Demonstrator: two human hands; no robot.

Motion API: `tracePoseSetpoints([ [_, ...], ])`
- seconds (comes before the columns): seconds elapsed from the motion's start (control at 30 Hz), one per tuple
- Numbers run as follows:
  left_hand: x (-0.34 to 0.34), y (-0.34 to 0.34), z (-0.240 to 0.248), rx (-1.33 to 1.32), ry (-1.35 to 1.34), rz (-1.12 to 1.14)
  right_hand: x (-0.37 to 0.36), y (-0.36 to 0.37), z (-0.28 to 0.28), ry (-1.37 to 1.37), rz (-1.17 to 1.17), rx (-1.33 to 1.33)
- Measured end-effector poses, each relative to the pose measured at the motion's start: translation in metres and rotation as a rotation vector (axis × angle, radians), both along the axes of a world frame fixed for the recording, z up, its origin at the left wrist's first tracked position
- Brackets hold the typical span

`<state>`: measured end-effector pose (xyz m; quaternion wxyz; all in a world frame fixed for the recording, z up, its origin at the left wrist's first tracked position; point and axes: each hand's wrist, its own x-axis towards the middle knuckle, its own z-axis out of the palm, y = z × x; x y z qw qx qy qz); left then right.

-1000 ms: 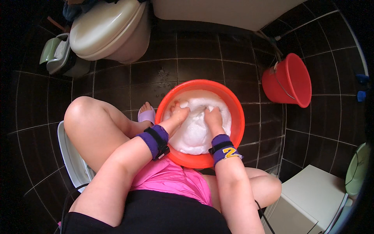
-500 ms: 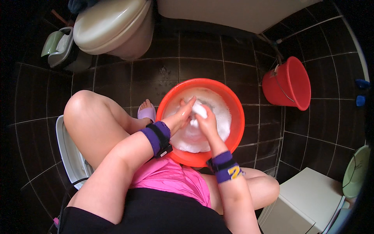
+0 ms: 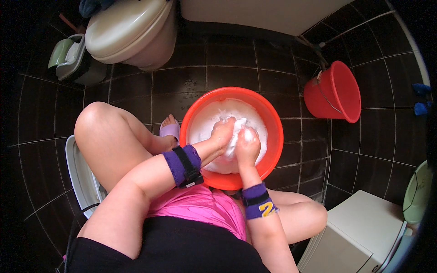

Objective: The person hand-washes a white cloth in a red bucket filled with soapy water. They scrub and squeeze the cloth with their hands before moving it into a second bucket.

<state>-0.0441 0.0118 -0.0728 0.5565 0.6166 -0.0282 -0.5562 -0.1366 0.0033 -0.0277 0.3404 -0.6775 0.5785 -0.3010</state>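
A round orange-red basin (image 3: 276,150) stands on the floor in front of me, and white suds (image 3: 207,111) cover the water in it. Inside it my left hand (image 3: 223,134) and my right hand (image 3: 249,144) are close together, fingers curled and wet with foam. Between them runs a bunched white cloth (image 3: 236,136), gripped by both hands; foam blurs its outline, so its exact kind does not show. Purple wristbands with black straps circle both of my wrists.
A red bucket (image 3: 343,91) lies tilted by the right wall. Behind on the left are a toilet (image 3: 127,32) and a lidded bin (image 3: 68,57). A white cabinet (image 3: 364,218) stands at the lower right, with a green basin (image 3: 418,195) beside it.
My hands have moved lower into the suds and turned, with the backs now upward. The white cloth, earlier raised between my fingers, now stretches down between both hands.
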Motion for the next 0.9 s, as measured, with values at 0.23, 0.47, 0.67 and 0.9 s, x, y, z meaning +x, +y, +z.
tracePoseSetpoints([
  [0.23,0.005,-0.002,0.017,-0.054,0.311,-0.032,-0.004,-0.003,0.001,-0.017,0.015,-0.079],
  [0.47,0.045,-0.02,0.06,-0.27,0.627,0.017,-0.032,-0.004,0.01,-0.388,-0.024,-0.043],
  [0.67,0.057,-0.018,0.064,-0.431,0.625,-0.046,-0.049,-0.004,0.039,-0.229,0.537,0.858],
  [0.9,0.048,-0.001,-0.001,-0.209,0.456,-0.269,-0.055,-0.035,0.005,-0.516,0.16,0.419],
])
